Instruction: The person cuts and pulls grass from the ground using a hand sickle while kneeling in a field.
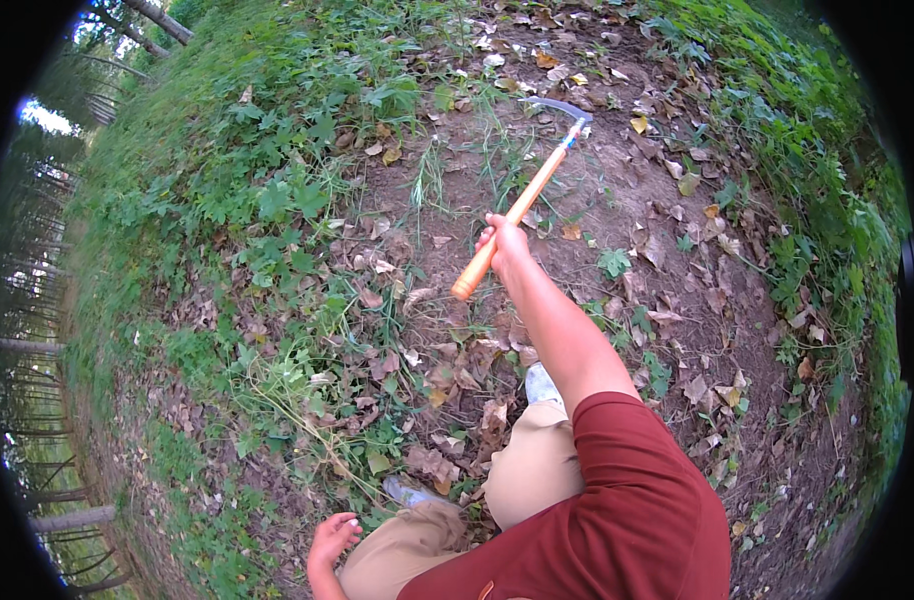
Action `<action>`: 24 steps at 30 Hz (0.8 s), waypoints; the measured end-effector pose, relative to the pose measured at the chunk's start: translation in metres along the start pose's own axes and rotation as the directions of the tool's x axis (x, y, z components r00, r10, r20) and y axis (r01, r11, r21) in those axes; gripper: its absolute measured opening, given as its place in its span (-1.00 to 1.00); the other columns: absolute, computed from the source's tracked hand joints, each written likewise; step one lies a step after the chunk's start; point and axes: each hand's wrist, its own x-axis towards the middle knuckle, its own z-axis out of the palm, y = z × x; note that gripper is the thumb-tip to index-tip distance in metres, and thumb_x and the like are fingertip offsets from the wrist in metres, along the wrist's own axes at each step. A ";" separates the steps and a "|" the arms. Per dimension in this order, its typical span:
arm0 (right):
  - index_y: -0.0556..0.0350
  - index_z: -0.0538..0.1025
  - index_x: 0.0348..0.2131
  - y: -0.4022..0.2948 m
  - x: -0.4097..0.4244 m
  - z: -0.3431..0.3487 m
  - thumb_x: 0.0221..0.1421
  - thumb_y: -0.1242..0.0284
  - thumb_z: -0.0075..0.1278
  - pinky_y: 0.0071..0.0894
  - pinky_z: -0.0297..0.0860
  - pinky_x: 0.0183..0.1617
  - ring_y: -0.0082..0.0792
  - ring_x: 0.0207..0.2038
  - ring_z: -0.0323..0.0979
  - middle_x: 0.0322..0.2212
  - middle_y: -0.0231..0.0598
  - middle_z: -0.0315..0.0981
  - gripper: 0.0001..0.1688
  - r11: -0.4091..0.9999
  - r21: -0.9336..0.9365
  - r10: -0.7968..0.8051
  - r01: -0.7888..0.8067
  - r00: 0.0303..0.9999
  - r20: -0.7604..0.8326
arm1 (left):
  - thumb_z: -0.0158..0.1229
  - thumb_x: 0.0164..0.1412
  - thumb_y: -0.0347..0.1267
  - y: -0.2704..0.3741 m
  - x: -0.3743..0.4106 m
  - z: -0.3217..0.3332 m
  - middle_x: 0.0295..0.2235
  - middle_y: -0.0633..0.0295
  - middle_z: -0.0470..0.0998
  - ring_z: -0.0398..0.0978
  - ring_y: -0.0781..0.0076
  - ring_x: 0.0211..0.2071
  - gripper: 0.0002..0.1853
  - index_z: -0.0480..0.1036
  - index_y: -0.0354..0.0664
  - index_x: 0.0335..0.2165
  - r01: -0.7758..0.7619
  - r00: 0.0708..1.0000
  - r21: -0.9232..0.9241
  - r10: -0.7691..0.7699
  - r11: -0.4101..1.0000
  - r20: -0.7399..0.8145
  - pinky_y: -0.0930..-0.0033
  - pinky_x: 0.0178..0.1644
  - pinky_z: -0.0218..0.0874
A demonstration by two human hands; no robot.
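Observation:
My right hand (506, 244) grips the lower part of the orange wooden handle of a sickle (536, 187), stretched out ahead of me. The sickle's curved metal blade (558, 106) points to the left over the soil and some thin green weeds (506, 161). At the lower left, my left hand (337, 534) is beside my bent knee, its fingers loosely curled. No tool shows in it; whether something small lies at its fingertips I cannot tell.
Leafy green plants (277, 187) cover the ground on the left, and more plants (824, 247) grow on the right. Dry leaves (652, 250) litter the brown soil. Pulled-looking stalks (307, 416) lie near my left shoe (412, 493). Tree trunks (74, 518) stand at the far left.

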 end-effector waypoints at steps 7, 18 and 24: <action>0.25 0.33 -0.54 0.088 -0.017 -0.026 -0.08 0.54 0.00 -0.21 0.25 -0.80 -0.26 -0.83 0.24 -0.82 -0.20 0.22 -0.85 0.859 -0.484 0.242 -0.165 0.965 0.101 | 0.03 0.16 -0.34 0.018 0.009 0.004 -0.39 0.23 0.53 0.44 0.56 -0.49 -0.66 0.35 -0.24 -0.10 0.013 1.000 -0.004 -0.013 1.000 0.019 0.55 -0.42 0.26; 0.20 0.36 -0.58 0.135 -0.137 -0.102 -0.19 0.50 0.12 -0.41 0.23 -0.78 -0.46 -0.79 0.24 -0.79 -0.34 0.24 -0.79 0.176 -0.971 0.721 -0.162 0.692 0.016 | 0.05 0.12 -0.37 0.015 0.007 0.005 -0.42 0.22 0.54 0.45 0.56 -0.51 -0.67 0.37 -0.27 -0.13 -0.074 0.997 -0.037 0.074 0.997 -0.003 0.53 -0.44 0.24; 0.19 0.36 -0.56 0.113 -0.114 -0.054 -0.07 0.51 0.02 -0.38 0.21 -0.79 -0.45 -0.82 0.19 -0.78 -0.34 0.22 -0.85 0.557 -0.813 0.412 -0.173 0.907 0.089 | 0.13 0.03 -0.36 0.058 -0.046 0.019 -0.42 0.13 0.54 0.51 0.36 -0.43 -0.66 0.42 -0.19 -0.16 -0.414 0.798 0.451 0.553 0.791 -0.239 0.37 -0.30 0.32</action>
